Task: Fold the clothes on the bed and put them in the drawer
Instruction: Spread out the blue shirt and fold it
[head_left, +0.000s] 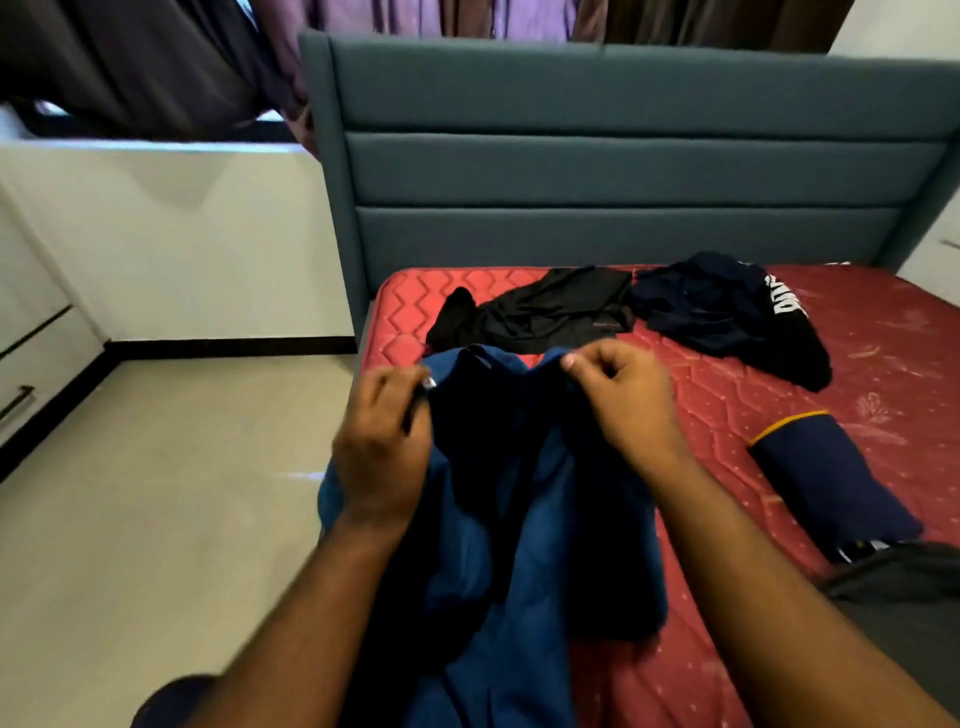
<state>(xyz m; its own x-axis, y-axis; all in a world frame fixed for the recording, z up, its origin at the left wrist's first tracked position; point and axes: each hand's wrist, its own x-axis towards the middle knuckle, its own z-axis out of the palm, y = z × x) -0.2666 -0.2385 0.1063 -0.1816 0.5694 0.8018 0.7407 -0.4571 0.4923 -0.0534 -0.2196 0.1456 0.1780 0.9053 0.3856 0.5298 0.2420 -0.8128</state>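
Two bare hands hold a blue cotton garment (524, 519) up by its top edge over the near left corner of the red quilted mattress (727, 415). The left hand (382, 447) has its fingers curled round the left corner of the cloth; the right hand (618, 395) pinches the right corner between thumb and forefinger. Beyond them lie a crumpled black garment (545, 306) and a dark navy garment with white lettering (727, 312), just beside each other near the teal padded headboard (623, 171). A folded navy garment with an orange stripe (831, 478) lies to the right, well apart from the hands
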